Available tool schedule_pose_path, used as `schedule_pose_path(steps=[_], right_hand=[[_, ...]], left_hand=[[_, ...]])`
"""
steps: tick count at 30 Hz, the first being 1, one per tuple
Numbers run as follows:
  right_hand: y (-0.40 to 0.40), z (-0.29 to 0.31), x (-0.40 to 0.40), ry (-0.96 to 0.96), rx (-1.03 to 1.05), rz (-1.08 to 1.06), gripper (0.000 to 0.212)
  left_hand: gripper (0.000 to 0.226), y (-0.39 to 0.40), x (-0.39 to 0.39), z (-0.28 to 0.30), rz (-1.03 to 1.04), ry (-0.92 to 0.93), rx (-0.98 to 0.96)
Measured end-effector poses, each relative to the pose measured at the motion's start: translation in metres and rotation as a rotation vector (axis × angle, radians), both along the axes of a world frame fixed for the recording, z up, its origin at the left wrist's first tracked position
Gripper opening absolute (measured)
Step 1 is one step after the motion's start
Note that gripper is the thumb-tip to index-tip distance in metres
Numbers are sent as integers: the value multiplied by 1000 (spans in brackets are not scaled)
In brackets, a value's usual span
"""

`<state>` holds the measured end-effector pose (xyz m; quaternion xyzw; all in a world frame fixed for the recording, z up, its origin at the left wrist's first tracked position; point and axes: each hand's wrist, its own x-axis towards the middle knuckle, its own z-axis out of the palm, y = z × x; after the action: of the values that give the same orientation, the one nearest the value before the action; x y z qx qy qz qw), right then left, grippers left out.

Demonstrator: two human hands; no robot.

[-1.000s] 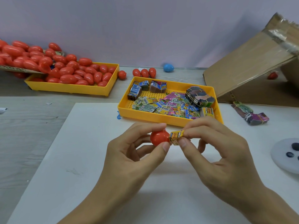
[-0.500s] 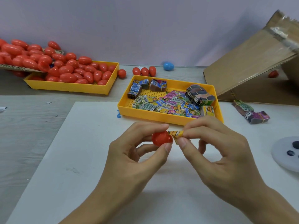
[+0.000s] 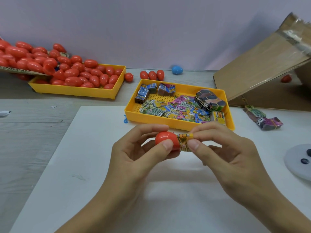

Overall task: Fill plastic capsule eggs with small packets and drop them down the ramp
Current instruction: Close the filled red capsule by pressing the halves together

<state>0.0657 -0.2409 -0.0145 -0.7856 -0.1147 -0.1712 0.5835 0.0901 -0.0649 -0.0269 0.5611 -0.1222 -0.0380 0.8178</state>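
My left hand (image 3: pixel 134 158) holds a red capsule egg half (image 3: pixel 164 139) between thumb and fingers, its open side facing right. My right hand (image 3: pixel 223 155) pinches a small yellow printed packet (image 3: pixel 184 142) whose left end sits at the mouth of the egg half. Both hands hover above the white mat (image 3: pixel 84 165), just in front of the yellow packet tray (image 3: pixel 151 117). The tray holds several loose packets and banded bundles. A cardboard ramp (image 3: pixel 262 68) slopes up at the right.
At the back left a yellow tray (image 3: pixel 75 90) is heaped with red eggs (image 3: pixel 74 73). Three red eggs (image 3: pixel 152 75) and a blue egg (image 3: pixel 177 69) lie behind the packet tray. Banded packet bundles (image 3: pixel 262 118) lie at the ramp's foot. A white round disc (image 3: pixel 297 162) sits at the right edge.
The packet has been pushed left, further into the mouth of the red egg half, and it now looks crumpled between my right fingers. The hands stayed in about the same place.
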Motion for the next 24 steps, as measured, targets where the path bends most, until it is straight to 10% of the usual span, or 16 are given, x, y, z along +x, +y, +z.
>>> schedule_pose_path(steps=[24], right_hand=[[2,-1,-3,-224,-242,-78,8]], left_hand=[[27,-2,-6,-4,58,-227,264]])
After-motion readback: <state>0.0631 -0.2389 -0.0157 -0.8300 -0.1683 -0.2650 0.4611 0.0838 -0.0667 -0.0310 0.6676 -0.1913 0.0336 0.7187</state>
